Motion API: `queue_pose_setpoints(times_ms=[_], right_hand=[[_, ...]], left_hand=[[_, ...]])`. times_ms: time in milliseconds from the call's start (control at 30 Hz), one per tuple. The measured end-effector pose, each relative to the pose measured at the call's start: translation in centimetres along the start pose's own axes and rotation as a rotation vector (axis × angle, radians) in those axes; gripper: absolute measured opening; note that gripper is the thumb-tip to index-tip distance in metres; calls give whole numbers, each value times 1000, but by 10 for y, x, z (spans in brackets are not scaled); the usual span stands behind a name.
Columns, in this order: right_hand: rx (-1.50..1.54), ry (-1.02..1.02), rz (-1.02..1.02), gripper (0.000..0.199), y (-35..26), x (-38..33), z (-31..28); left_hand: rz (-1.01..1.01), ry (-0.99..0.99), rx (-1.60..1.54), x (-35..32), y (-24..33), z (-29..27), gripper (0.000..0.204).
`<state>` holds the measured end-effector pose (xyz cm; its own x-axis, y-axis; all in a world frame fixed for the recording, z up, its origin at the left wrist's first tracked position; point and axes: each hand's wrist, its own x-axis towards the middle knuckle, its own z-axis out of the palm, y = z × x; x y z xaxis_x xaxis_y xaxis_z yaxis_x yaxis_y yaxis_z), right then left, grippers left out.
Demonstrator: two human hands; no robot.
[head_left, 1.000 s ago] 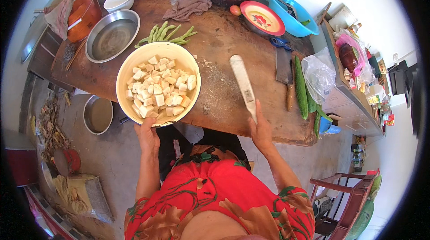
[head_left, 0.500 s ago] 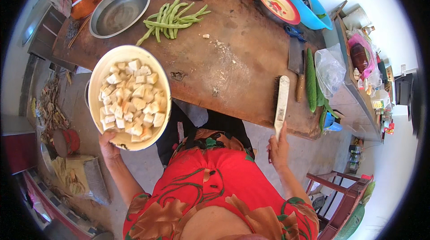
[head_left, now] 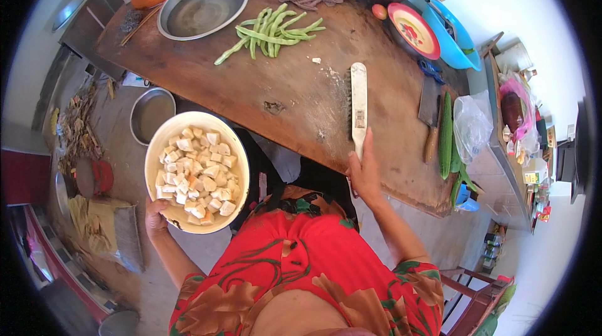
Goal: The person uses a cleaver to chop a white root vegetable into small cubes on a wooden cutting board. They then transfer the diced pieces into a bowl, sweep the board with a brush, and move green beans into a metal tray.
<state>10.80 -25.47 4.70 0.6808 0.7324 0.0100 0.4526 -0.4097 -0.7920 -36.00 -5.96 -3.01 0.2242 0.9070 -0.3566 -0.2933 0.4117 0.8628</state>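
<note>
My left hand is closed on the rim of a cream enamel bowl, held off the table's near edge. White cubes, some with brownish sides, fill much of the bowl; they look like diced steamed bread, though I cannot be certain. In my right hand is the handle of a pale, long-handled brush with dark bristles facing left. The brush is over the wooden table, beside a patch of white flour-like crumbs. Whether its bristles touch the wood I cannot tell.
Green beans lie at the table's far side, near a metal basin of water. At right are a cleaver, cucumbers, a clear plastic bag, a red-rimmed plate and a blue basin. Another metal basin stands below the table edge.
The brush in my right hand has moved left and farther in over the table toward the crumbs. The bowl in my left hand is lower and slightly right; the view has shifted, uncovering the lower basin.
</note>
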Motion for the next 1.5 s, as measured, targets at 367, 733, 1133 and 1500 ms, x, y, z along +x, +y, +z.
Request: queue_pose_setpoints(times_ms=[367,733,1133,1500], right_hand=[[-616,17,-124,74,48,153,-64],[-540,-271,-453,77,29,125,-67],[-700,-270,-274,69,-5,164,-61],[-557,-396,-473,70,-7,148,-92]], left_hand=[[-136,-43,79,23,-49,-1,67],[-165,-195,126,28,-79,50,60],[-237,-337,121,31,-94,100,66],[-210,-374,62,20,-86,126,64]])
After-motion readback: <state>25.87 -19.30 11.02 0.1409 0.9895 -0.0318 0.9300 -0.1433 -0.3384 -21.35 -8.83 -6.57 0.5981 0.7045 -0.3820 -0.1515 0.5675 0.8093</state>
